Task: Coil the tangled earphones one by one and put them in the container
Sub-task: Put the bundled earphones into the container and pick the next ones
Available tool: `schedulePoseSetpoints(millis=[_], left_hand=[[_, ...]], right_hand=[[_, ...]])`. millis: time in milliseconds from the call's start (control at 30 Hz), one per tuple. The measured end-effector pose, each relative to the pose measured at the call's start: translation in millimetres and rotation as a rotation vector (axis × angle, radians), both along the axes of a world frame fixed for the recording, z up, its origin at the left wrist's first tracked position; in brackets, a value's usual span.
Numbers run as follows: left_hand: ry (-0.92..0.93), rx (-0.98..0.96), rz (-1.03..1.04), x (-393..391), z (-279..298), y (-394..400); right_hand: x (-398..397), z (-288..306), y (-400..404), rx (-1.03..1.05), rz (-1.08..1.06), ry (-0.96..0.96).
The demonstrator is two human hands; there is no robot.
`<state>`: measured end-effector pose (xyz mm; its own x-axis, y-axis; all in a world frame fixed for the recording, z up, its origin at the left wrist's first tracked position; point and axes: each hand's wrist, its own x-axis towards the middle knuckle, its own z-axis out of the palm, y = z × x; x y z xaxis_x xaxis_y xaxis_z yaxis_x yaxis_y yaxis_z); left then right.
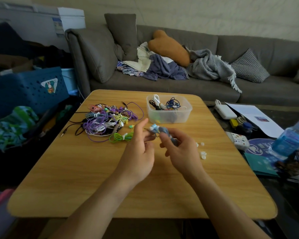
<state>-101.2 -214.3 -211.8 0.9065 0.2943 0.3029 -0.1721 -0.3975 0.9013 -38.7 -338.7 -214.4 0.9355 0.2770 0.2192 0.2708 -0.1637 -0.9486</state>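
Both forearms reach in from the near edge of the wooden table [76, 178] and meet above its middle. The right hand [181, 150] is turned palm inward, its fingers curled round a small grey-blue coiled earphone [163, 131], gripping it; the bundle sits at the fingertips, with its pale blue and white earbuds [153, 127] poking out toward the left. The left hand [140, 152] is held just beside it, index finger stretched up and forward, the other fingers loosely bent toward the earbud end; whether they touch the cord cannot be told, so its grip is unclear.

The tangled pile of earphones [107, 118], purple, white, yellow, pink and black, lies toward the far left part of the table, with a green coiled earphone [122, 137] at its near edge, just left of the left hand. The clear plastic container [169, 116] stands near the far edge, beyond the hands, and holds several coiled earphones. A few small white ear tips [203, 154] lie on the table to the right of the right hand.
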Motion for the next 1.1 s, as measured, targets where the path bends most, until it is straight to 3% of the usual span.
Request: schedulePoseSetpoints(millis=[167, 400, 633, 767, 867, 1000, 1100], left_hand=[[0.011, 0.236, 0.045, 10, -1, 16], [0.031, 0.659, 0.206, 24, 3, 63], [0.203, 0.733, 0.428, 19, 1, 107], [0.231, 0.767, 0.472, 16, 0, 121], [0.271, 0.796, 0.467, 13, -1, 127], [0.29, 0.751, 0.467, 11, -4, 131], [0.27, 0.708, 0.486, 11, -4, 130]], right_hand=[[19, 13, -7, 0.019, -0.057, 0.081], [102, 63, -5, -0.238, -0.196, -0.064], [173, 80, 35, -0.582, -0.147, -0.088], [172, 71, 60, -0.929, 0.042, -0.176], [172, 59, 69, -1.151, 0.032, -0.269], [167, 59, 73, -1.232, 0.075, -0.221], [156, 67, 77, -1.154, 0.008, -0.366]])
